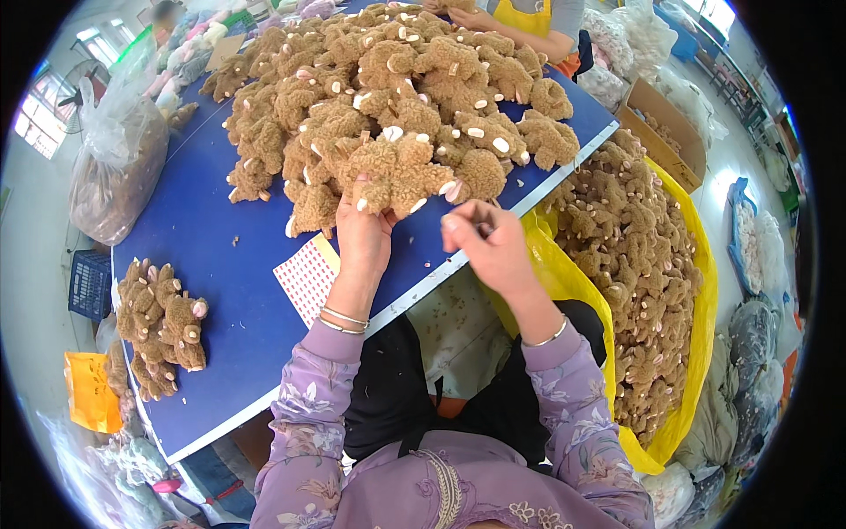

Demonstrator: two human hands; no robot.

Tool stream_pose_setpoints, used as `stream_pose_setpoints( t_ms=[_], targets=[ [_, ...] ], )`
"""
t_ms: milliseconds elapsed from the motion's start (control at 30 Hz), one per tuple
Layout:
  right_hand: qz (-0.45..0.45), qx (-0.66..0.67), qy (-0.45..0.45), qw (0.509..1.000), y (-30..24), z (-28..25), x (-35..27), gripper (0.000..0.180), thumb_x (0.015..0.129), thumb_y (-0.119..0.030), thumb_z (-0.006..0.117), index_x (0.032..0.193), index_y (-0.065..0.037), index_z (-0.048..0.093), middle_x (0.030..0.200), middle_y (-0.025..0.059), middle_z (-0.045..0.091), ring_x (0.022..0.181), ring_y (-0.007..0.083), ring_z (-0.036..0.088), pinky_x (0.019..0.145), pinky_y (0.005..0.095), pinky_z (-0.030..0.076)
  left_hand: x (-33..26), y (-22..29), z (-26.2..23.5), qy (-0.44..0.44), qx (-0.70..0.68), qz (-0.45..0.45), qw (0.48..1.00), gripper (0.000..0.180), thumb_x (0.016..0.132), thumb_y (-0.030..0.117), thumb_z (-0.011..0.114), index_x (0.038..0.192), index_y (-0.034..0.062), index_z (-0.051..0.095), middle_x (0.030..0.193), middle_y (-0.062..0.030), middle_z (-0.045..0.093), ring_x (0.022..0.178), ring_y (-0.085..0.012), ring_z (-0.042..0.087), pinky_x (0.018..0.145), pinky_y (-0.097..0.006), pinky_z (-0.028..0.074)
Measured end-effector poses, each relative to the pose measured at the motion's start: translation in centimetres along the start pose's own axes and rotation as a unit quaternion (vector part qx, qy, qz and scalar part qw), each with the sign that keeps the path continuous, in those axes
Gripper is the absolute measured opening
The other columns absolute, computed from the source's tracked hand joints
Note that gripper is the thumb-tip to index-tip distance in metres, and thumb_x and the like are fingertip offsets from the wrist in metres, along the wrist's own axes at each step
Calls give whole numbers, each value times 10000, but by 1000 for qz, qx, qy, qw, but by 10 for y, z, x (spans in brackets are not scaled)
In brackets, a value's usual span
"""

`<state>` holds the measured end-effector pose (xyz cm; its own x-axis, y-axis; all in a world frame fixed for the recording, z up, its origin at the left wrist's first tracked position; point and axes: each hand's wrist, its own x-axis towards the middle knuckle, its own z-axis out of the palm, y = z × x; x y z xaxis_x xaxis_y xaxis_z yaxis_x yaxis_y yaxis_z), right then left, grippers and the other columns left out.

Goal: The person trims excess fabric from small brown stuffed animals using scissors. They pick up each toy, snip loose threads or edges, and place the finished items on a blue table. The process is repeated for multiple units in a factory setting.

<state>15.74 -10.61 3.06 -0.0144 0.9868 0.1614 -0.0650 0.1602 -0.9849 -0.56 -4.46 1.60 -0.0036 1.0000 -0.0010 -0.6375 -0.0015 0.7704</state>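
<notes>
A curly brown plush toy [398, 173] with white-tipped paws is gripped in my left hand [363, 231], held up at the near edge of a big heap of similar plush toys [388, 66]. Just right of it, apart from the toy, my right hand [495, 245] is closed with its fingers curled. A small dark spot shows between those fingers, too unclear to name. Beside my left wrist, a sheet of small red marks [305, 275] with a yellow edge lies on the blue table [238, 309].
To my right, a yellow sack [705, 291] brims with brown plush toys. A smaller toy group [163, 326] lies at the table's left end. Beyond stand a clear plastic bag [119, 167], a blue crate [90, 284] and a cardboard box [670, 145]. Across the table, a person in a yellow apron [524, 15] works.
</notes>
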Motion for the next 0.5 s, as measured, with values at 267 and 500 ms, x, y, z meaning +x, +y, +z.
stream_pose_setpoints(
  t_ms=[267, 500],
  targets=[
    [29, 98, 66, 993, 6, 15, 9, 192, 864, -140, 647, 984, 1, 596, 781, 22, 622, 588, 30, 483, 503, 191, 394, -10, -1, 9, -57, 52, 9, 997, 304, 931, 156, 570, 1193, 10, 520, 1080, -66, 620, 924, -158, 629, 700, -294, 541],
    [27, 117, 114, 986, 1, 3, 13, 184, 831, -111, 673, 968, -23, 587, 803, -3, 579, 593, 32, 486, 462, 183, 382, -10, -7, -3, -100, 117, -38, 987, 316, 879, 87, 616, 1177, 7, 545, 1081, -61, 620, 919, -143, 620, 747, -282, 525]
  ],
)
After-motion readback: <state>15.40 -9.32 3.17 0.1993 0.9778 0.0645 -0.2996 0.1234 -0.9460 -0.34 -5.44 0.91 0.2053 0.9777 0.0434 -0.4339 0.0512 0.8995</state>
